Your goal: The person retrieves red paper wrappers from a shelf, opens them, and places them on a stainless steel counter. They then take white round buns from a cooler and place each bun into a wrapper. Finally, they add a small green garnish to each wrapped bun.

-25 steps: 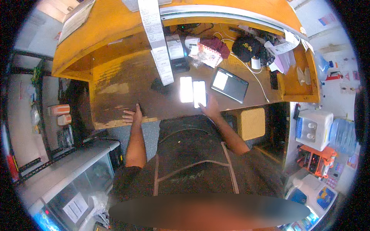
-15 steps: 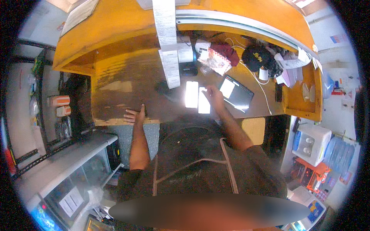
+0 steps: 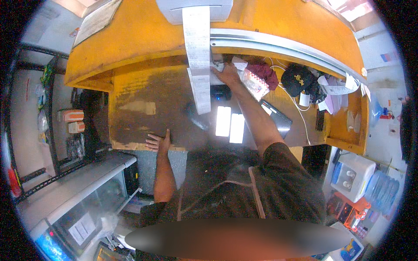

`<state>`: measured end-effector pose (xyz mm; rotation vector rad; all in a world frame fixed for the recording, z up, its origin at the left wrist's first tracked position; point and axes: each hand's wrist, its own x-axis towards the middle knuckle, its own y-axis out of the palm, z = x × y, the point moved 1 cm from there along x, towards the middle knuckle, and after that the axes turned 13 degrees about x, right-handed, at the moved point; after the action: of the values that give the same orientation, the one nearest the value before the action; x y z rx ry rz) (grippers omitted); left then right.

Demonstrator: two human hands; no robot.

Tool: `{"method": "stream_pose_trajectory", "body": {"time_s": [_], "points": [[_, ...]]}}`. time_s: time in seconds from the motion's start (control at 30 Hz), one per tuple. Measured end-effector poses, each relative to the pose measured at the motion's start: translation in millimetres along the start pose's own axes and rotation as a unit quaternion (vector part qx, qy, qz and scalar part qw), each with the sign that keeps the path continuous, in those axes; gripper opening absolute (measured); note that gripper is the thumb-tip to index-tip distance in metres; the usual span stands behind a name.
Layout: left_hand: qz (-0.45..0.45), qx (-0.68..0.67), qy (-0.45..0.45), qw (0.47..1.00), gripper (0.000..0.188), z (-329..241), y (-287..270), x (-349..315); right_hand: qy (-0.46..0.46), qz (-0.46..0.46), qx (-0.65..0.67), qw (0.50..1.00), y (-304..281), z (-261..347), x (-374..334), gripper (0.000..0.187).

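My left hand (image 3: 159, 141) lies on the front edge of the brown desk (image 3: 130, 130), empty, its fingers spread. My right hand (image 3: 225, 73) reaches deep into the desk recess, just right of a long hanging strip of printed paper (image 3: 198, 52). Its fingers are curled at something pale; what they hold is hard to make out. Below it sits a small black device (image 3: 220, 92) with a blue light. Nearer to me lie two bright white phone-sized slabs, a left one (image 3: 223, 122) and a right one (image 3: 236, 128). My right forearm partly covers a dark flat tablet-like case (image 3: 278, 116).
A pale printer-like box (image 3: 196, 9) stands on the yellow cabinet top above the paper strip. At the back right are a dark red cloth (image 3: 264, 75), a black cap (image 3: 296, 79), loose papers and a white cable (image 3: 300, 114). A water dispenser (image 3: 353, 176) stands at the right.
My right hand has left the right white slab and moved forward to the back of the recess. My left hand keeps its place on the desk edge. The view has shifted slightly.
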<state>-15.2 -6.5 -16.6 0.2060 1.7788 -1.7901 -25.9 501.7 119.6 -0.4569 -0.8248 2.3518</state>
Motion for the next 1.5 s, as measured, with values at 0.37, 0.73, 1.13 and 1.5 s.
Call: {"method": "stream_pose_trajectory", "body": {"time_s": [0.37,0.73,1.13,1.5], "points": [[-0.038,0.043,-0.025,0.998,0.147,-7,1,0,0.019,0.251,0.402,0.881,-67,34,-56,0.058],[-0.001,0.033,-0.002,0.999,0.145,-9,-14,-9,-0.255,0.323,0.028,0.911,-120,-18,-217,0.02],[-0.022,-0.015,0.009,1.0,0.146,-4,-6,1,-0.215,0.25,-0.194,0.924,-90,-135,-210,0.025],[-0.078,0.006,-0.005,0.997,0.142,-5,16,14,-0.139,0.272,-0.278,0.911,-163,-148,-204,0.037]]}}
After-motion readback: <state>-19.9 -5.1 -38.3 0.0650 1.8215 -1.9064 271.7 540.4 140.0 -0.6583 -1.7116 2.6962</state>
